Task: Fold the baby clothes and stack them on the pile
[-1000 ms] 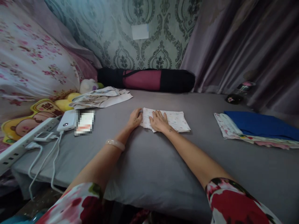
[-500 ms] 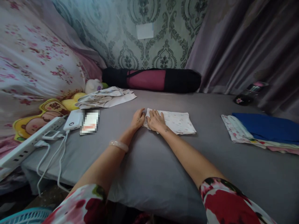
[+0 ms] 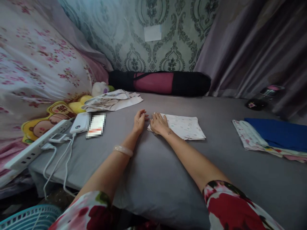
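Fingers (image 3: 157, 117) of the right hand (image 3: 159, 125) are lying flat, slightly parted, obscuring one end of a folded white cloth (image 3: 185, 126) bearing indistinct print, while the left hand (image 3: 139, 122) is showing loosely curled fingers.

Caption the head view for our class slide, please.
Right hand flat on a folded printed cloth, left hand beside it.

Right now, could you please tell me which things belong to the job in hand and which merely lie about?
Apparently in use:
folded white cloth under the right grip;
perhaps the loose cloth pile and blue-topped folded stack.

Seemingly lying about:
power strip;
black-and-pink bundle;
teal basket;
pig cushion.
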The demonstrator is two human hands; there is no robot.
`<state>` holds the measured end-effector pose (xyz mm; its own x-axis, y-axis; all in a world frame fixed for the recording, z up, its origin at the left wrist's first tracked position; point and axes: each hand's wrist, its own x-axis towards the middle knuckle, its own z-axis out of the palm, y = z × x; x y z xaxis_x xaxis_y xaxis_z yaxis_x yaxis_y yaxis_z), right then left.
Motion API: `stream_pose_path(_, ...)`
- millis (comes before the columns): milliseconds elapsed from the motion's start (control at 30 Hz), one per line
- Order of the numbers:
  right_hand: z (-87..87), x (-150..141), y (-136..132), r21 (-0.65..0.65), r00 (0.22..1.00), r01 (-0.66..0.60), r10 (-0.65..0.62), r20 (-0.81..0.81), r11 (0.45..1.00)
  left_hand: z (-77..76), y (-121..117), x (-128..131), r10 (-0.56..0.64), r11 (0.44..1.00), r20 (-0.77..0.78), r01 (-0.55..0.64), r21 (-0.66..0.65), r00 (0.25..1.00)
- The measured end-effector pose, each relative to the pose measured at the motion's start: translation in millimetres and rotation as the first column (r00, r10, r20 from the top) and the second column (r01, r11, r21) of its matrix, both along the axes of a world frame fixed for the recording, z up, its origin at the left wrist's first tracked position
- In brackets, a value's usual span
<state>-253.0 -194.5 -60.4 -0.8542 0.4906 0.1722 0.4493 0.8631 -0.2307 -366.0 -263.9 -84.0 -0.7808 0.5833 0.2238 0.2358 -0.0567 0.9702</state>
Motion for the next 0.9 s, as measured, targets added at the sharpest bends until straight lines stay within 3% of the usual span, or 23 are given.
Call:
stream_pose_path(133, -1.4, -2, 2, -0.021, 1.000, -0.003, 0.003, -0.001, 1.000, 0.9, -3, 0, -0.074, 0.997, 0.067, 0.073, 0.024, 0.995)
stream_pose_path(300, 9.8, 5, 17, -0.155, 0.998, -0.025, 0.033, 0.047, 0.988, 4.2, -4, 3, -0.090, 0.995, 0.064, 0.088, 0.039, 0.994)
stream_pose_path(433, 14.6, 27, 32, -0.092, 0.999, -0.003, 0.006, 0.034, 0.996, 10.2, -6, 9, -0.171, 0.985, 0.084, 0.167, 0.054, 0.982)
stream_pose_path(700, -1.4, 43, 39, -0.039, 0.992, 0.029, -0.024, 0.121, 0.999, 16.7, -8, 16, -0.291, 0.954, 0.007, 0.291, -0.068, 0.957)
stream_pose_path(900, 3.1, 51, 44, -0.075, 0.990, -0.009, 0.019, 0.138, 0.997, 13.8, -5, 16, -0.315, 0.940, -0.125, 0.292, -0.175, 0.941)
